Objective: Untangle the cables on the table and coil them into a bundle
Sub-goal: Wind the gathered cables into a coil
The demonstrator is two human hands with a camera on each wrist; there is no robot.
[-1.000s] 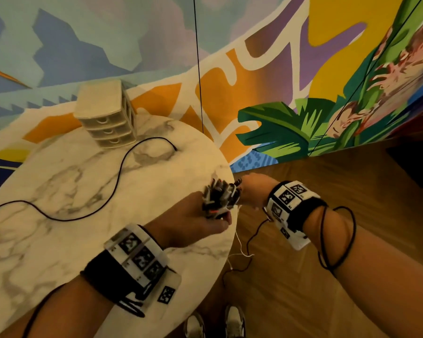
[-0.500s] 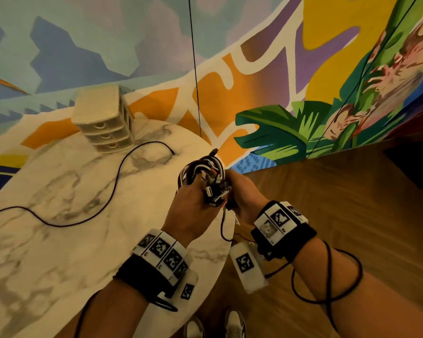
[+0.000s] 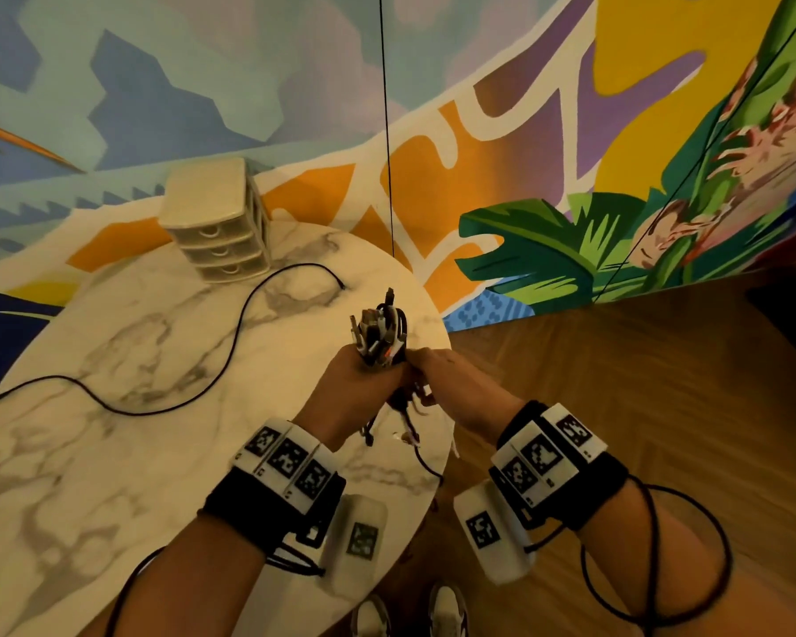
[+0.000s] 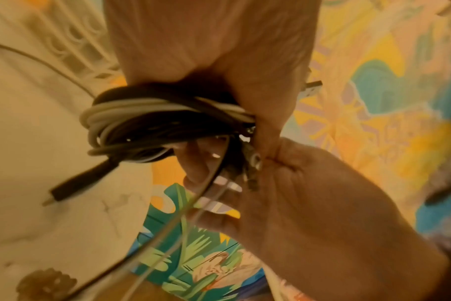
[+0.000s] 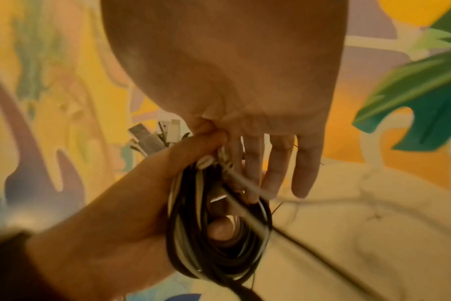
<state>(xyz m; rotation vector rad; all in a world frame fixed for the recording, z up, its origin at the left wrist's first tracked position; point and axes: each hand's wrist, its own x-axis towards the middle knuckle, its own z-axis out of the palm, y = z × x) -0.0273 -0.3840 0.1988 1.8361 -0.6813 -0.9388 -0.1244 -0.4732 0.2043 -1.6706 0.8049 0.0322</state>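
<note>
Left hand [image 3: 357, 390] wrapped tight round the cable bundle [image 3: 381, 335], thumb clamped across the coils, held above the near-right edge of the marble table [image 3: 111, 452]. Black and white loops stacked together in the coil [image 4: 152, 124], hanging below the fist in the left wrist view. Plug ends [image 5: 152, 138] fanned out past the thumb, metal tips pointing away. One black connector [image 4: 82, 181] stuck out loose from the loops.

Right hand [image 3: 451, 388] pressed in against the left, knuckle to knuckle. Fingers [image 5: 278, 167] mostly straight and extended down over the top of the coil, touching the strands there; whether any strand was pinched under them, hard to tell from the blur. Thin loose strands [image 4: 168, 234], one dark and one pale, trailed down from between the two hands toward the table edge.

Further back on the marble, a separate long black cable [image 3: 212, 360] lay in a lazy S, apart from the bundle, one end near a small cream drawer unit [image 3: 217, 227] standing at the far rim. Painted mural wall [image 3: 570, 154] behind, wooden floor [image 3: 639, 406] to the right.
</note>
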